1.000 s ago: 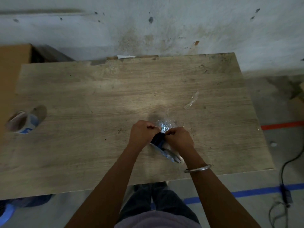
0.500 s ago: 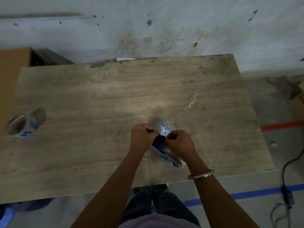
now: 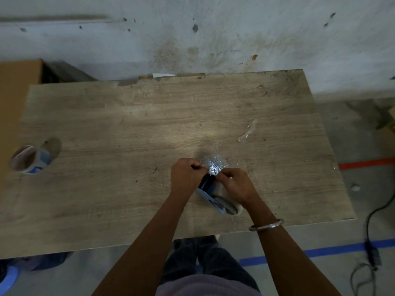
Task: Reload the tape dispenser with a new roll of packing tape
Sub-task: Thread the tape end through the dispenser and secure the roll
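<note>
Pinch the tape end with your left hand and right hand, both curled at the tape dispenser; feed it squarely, dispenser steadied on the worktop.

Dim overall, a pale glow pools mid-table, glare sparkles off crinkled clear film, edges bow with wide-angle distortion, corners soft and murky.

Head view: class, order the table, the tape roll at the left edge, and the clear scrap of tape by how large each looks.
1. Table, far the largest.
2. Tape roll.
3. Clear scrap of tape, narrowly smallest.
</note>
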Motion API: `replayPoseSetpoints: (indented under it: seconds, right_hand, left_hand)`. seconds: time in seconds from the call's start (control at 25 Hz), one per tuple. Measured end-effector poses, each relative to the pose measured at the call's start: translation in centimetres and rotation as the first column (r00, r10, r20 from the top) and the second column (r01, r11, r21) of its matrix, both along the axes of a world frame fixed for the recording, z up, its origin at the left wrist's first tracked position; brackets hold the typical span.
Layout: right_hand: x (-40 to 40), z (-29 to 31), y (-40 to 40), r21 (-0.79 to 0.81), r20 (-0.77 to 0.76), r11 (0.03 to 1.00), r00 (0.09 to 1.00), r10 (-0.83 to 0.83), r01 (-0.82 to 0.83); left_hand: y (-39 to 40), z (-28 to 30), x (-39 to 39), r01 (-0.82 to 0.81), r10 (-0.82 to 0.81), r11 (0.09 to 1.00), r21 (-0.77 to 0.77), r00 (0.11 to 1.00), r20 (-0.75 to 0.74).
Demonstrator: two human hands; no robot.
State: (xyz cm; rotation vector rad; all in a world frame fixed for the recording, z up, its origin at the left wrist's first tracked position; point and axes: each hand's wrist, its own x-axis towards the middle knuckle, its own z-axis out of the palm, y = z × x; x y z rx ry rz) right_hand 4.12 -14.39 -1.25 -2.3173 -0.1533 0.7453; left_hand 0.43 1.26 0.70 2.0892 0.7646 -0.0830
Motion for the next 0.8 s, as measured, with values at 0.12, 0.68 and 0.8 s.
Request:
replayPoseSetpoints:
  seconds: [0.12,0.68,0.8]
  right_hand:
    - [-0.3,0.2,0.2,-0.026,0.065,0.998,0.996,-0.060,0.062]
    - [-0.5,0.6,1.8,-0.188,0.026,0.969,0.987,-0.157,0.159]
    - [-0.7,0.9,2.3,-0.242,0.025,0.960,0.990,-0.137,0.139]
  left_hand:
    - [0.1,-0.3,-0.1,-0.010,0.010,1.000,0.010,1.000,0.000]
    - [-0.3,-0.7,-0.8,-0.093,0.092,0.991,-0.099,0.996,-0.016]
    - [0.0,-1.1,-1.1,-0.071,0.067,0.993,-0.097,0.997,-0.044]
